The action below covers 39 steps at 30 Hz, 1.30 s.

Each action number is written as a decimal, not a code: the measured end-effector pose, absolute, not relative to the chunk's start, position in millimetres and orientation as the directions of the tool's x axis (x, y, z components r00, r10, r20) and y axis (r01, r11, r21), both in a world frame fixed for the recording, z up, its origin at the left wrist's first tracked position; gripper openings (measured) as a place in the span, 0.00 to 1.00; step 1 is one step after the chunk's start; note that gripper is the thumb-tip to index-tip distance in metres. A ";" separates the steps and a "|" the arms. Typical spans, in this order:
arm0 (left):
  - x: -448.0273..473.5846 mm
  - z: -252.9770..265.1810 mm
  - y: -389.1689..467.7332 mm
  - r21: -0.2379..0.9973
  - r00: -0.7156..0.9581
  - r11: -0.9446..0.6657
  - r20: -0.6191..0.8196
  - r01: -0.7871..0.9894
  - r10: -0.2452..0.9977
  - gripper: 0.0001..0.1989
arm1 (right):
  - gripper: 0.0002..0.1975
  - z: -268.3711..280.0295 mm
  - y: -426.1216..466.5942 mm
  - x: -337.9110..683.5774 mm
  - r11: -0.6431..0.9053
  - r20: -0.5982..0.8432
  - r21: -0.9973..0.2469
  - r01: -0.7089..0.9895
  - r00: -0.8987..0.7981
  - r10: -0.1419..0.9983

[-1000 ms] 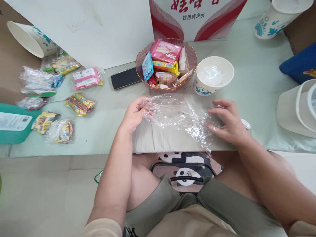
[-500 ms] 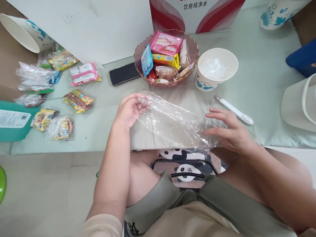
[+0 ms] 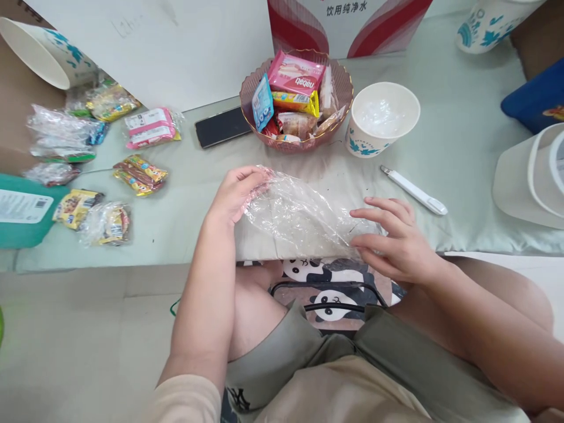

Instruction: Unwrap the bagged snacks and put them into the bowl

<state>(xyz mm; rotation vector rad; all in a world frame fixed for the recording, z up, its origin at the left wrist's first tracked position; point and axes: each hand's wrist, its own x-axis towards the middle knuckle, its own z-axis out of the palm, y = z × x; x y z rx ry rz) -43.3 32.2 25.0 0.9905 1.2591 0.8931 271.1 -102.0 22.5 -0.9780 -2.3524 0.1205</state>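
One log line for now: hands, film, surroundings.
left hand: pinching clear plastic film | right hand: fingers at film's other end, grip unclear | cutter: on table, near right hand | paper cup: upright beside snack bowl

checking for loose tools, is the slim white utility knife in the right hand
No, the knife lies on the pale green cloth, apart from the right hand, which is at the clear crinkled plastic film.

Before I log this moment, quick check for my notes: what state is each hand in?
Left hand: closed, pinching one end of the clear plastic film.
Right hand: fingers parted at the film's other end; whether it grips cannot be told.
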 end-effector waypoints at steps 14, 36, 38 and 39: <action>-76.2 22.3 27.4 0.990 0.184 0.128 -0.136 0.057 0.973 0.14 | 0.10 14.9 -110.7 267.0 0.776 0.419 -0.392 0.493 -0.655 0.628; -131.7 35.0 -10.3 0.868 0.283 0.026 -0.190 0.496 0.940 0.03 | 0.18 -4.3 -106.1 262.8 0.730 0.229 -0.368 0.576 -0.705 0.671; -135.7 37.2 -14.1 0.833 0.310 0.063 -0.273 0.550 0.911 0.04 | 0.20 -3.2 -105.0 265.5 0.725 0.211 -0.439 0.531 -0.724 0.657; -136.8 38.3 -15.6 0.808 0.320 0.070 -0.309 0.585 0.895 0.05 | 0.21 -2.7 -104.4 266.5 0.712 0.205 -0.476 0.516 -0.722 0.661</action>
